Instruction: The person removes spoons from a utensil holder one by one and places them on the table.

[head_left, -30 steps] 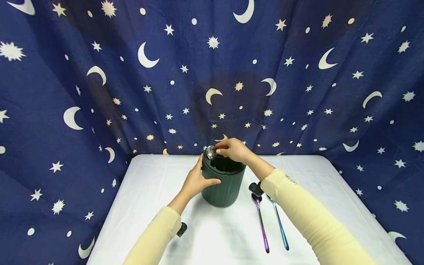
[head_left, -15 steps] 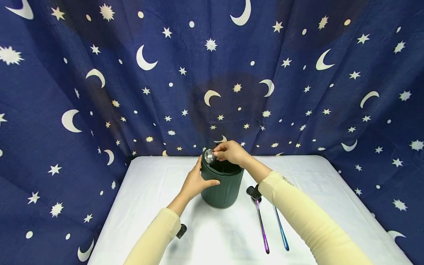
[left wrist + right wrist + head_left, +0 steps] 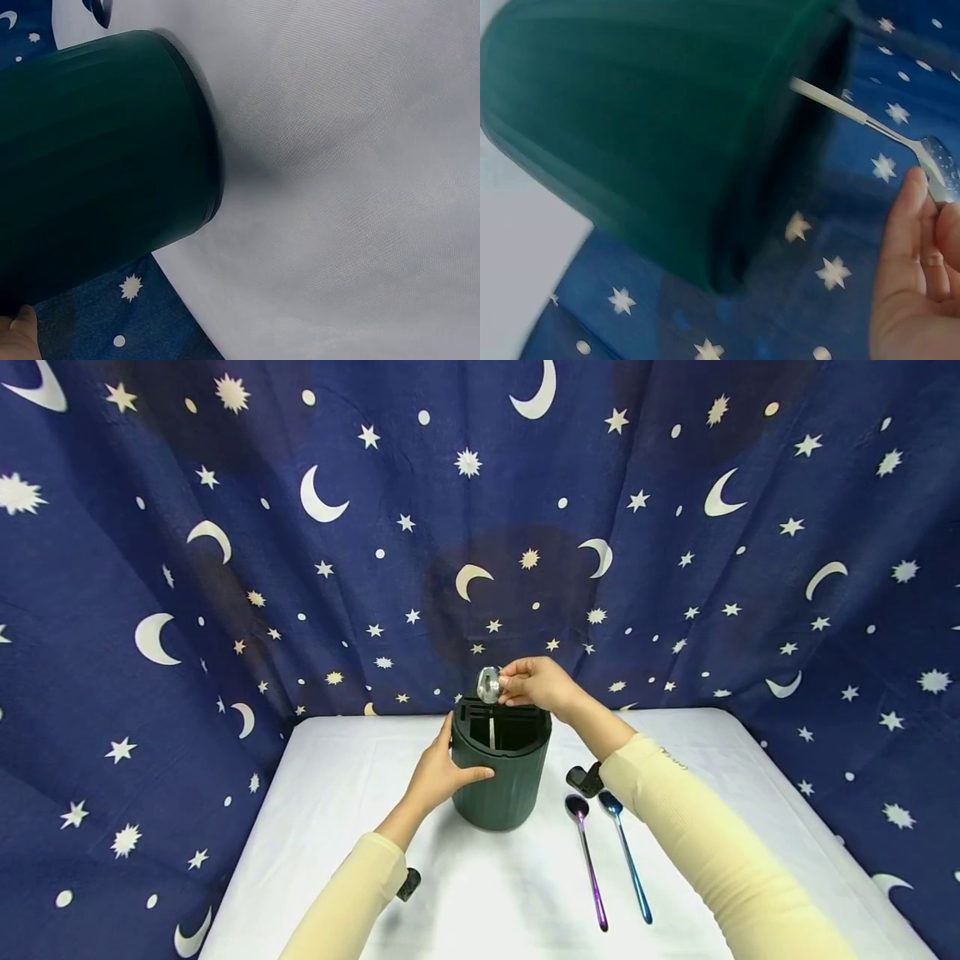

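A dark green utensil holder (image 3: 501, 793) stands upright on the table, its top divided into sections. My left hand (image 3: 438, 774) grips its left side, thumb across the front; in the left wrist view only a bit of a hand (image 3: 20, 339) shows at the corner. Above the opening my right hand (image 3: 542, 683) pinches a spoon by its silver bowl (image 3: 489, 685). The pale handle (image 3: 829, 100) hangs down into the holder, its lower end hidden inside.
A purple spoon (image 3: 589, 860) and a blue spoon (image 3: 628, 860) lie side by side on the white tablecloth (image 3: 337, 785), right of the holder. A dark blue curtain (image 3: 390, 568) with moons and stars hangs behind the table.
My right hand has risen with the spoon, away from the rim, so the holder's inner sections and the handle show. The left hand stays on the holder.
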{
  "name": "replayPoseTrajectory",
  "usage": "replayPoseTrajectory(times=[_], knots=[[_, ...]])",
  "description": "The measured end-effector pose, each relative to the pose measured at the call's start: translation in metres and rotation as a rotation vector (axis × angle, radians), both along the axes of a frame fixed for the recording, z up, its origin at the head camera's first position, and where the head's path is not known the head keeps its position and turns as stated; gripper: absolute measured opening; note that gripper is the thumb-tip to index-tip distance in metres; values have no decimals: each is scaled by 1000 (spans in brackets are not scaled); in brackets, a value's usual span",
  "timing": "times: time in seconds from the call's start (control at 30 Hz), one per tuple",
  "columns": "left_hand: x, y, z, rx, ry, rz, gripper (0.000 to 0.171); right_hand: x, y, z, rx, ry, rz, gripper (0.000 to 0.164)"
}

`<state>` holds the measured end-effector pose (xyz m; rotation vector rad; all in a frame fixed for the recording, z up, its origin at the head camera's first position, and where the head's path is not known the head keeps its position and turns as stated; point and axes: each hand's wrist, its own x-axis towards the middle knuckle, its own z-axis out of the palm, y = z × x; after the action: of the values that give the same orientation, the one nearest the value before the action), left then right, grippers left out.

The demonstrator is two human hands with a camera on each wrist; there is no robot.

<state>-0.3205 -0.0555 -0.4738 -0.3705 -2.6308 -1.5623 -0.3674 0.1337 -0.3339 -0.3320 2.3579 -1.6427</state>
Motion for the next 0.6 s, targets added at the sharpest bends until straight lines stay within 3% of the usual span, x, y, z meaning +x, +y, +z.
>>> replayPoseTrajectory(times=[0.4, 0.6], knots=[[1, -2, -1, -8, 5, 7, 120, -3, 33, 68, -185, 61, -104, 22], [1, 1, -1, -1, 38, -6, 118, 3, 57, 93, -185, 122, -147, 21]])
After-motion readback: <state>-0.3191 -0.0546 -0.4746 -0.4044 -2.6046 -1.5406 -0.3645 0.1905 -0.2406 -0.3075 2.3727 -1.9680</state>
